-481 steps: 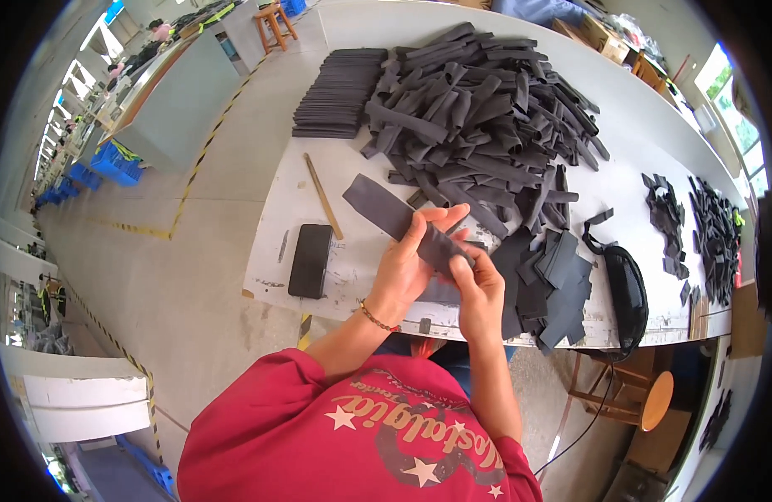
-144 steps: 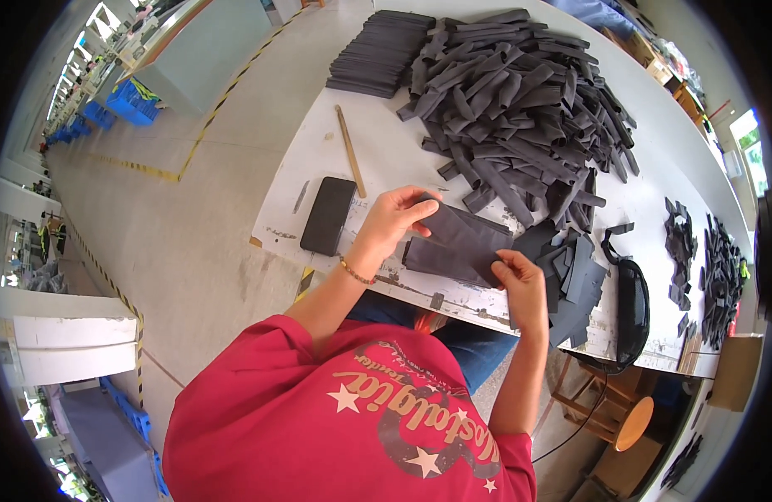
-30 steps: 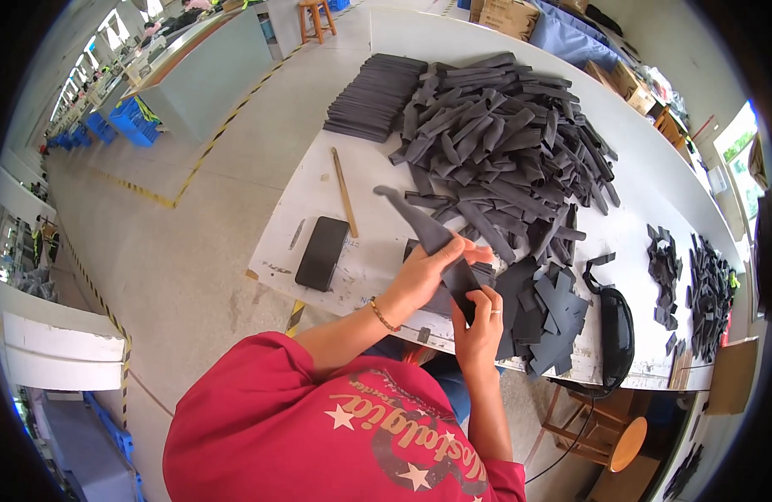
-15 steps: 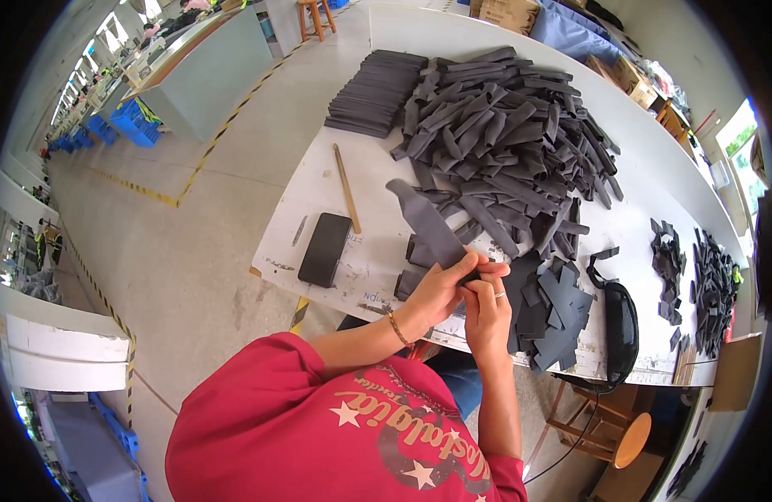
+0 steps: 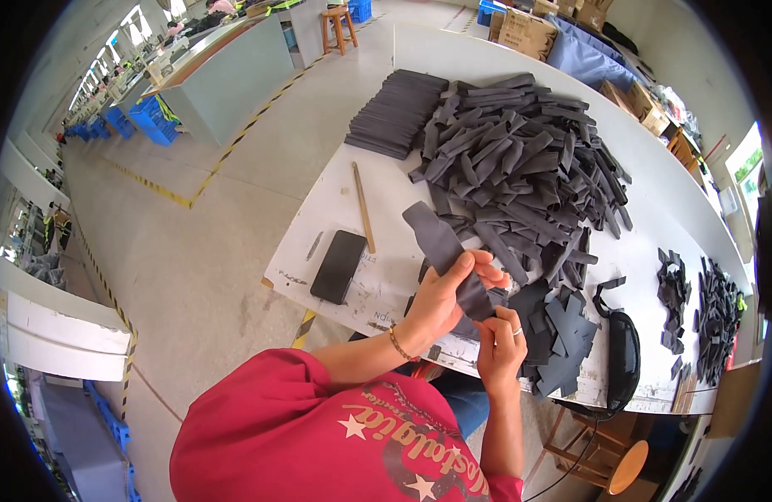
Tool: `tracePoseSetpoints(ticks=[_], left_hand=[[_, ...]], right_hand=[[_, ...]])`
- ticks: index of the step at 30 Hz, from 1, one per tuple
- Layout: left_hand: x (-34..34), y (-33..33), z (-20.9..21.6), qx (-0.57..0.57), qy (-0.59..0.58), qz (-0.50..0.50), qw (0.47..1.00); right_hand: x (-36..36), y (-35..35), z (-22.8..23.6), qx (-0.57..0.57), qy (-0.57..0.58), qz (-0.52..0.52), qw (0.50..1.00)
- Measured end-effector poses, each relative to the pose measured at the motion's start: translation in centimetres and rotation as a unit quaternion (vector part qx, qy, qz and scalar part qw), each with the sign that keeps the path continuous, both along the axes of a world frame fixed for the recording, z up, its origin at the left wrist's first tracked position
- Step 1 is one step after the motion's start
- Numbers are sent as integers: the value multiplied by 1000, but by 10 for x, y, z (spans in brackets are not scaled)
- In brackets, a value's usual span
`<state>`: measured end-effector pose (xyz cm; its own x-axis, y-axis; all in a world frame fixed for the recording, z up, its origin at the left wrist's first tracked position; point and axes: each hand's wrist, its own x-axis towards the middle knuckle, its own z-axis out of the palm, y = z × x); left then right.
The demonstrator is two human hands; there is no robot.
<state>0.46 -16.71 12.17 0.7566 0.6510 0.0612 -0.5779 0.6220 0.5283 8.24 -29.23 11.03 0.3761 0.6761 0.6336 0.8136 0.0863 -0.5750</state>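
A dark grey fabric strip (image 5: pixel 436 238) slants between my two hands above the near edge of the white table (image 5: pixel 319 213). My left hand (image 5: pixel 440 297) grips it around the middle, thumb on top. Lower down, my right hand (image 5: pixel 501 339), with a ring on one finger, pinches the strip's near end. Just beyond my hands rises a big heap of similar dark strips (image 5: pixel 520 159). To the right of my right hand lies a pile of flat black pieces (image 5: pixel 562 330). Small pieces under my hands are partly hidden.
A neat stack of strips (image 5: pixel 396 113) stands at the far left, with a wooden stick (image 5: pixel 363 207) and a black phone (image 5: pixel 338 266) nearer. On the right are a black glossy case (image 5: pixel 622 360) and more dark scraps (image 5: pixel 718 322). A wooden stool (image 5: pixel 624 467) stands below the table.
My hands have moved apart along the strip; the right one has slid down to its near end. More of the strip shows between them. The whole view has shifted slightly.
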Motion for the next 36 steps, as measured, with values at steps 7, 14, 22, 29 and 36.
tracePoseSetpoints(ticks=[7, 14, 22, 29, 36], left_hand=[[1, -10, -11, -37, -10, -38, 999], [2, -10, -12, -42, -10, -47, 998], [1, -10, -13, -35, 1, -58, 998], [7, 1, -15, -44, 30, -75, 996], [13, 16, -16, 45, -78, -86, 992]], right_hand=[[-2, 3, 0, 6, 5, 4, 1000], [1, 5, -1, 2, -3, 15, 1000], [3, 8, -7, 13, 16, 5, 1000], [-14, 19, -8, 20, 311, -11, 950], [-8, 14, -13, 174, 344, -81, 919]])
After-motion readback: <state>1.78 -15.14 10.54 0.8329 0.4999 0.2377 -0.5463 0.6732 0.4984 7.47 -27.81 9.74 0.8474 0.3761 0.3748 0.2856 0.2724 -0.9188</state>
